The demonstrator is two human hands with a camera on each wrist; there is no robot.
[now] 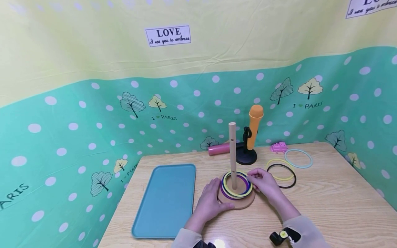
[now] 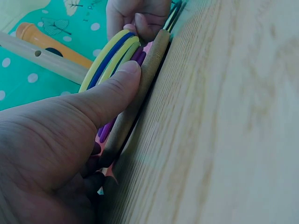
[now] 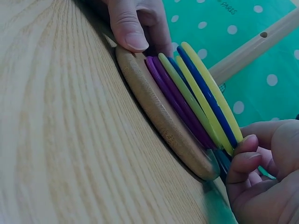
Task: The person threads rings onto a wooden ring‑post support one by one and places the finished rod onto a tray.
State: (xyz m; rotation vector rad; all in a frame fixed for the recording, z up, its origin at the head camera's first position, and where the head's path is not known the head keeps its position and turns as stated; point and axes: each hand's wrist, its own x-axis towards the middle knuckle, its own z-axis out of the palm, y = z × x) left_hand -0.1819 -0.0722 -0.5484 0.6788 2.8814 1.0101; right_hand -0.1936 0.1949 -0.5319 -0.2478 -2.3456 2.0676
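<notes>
A wooden peg stand has a round base (image 1: 240, 203) and an upright peg (image 1: 232, 151), with several yellow, blue and purple rings (image 1: 236, 193) stacked round the peg. My left hand (image 1: 221, 197) grips the base's left edge, its thumb (image 2: 117, 86) pressed along the rim (image 2: 142, 84). At the right side of the stack (image 3: 201, 98), my right hand (image 1: 255, 179) pinches the rings' edge with curled fingers (image 3: 245, 156). On the table to the right lie loose black (image 1: 292, 181), yellow (image 1: 273, 161) and light blue (image 1: 298, 166) rings.
A teal tray (image 1: 165, 199) lies left of the stand. Behind it stand an orange microphone (image 1: 255, 125) on a black base, a pink cylinder (image 1: 218, 149) and a small pink toy (image 1: 278, 147). A spotted green cloth backs the table.
</notes>
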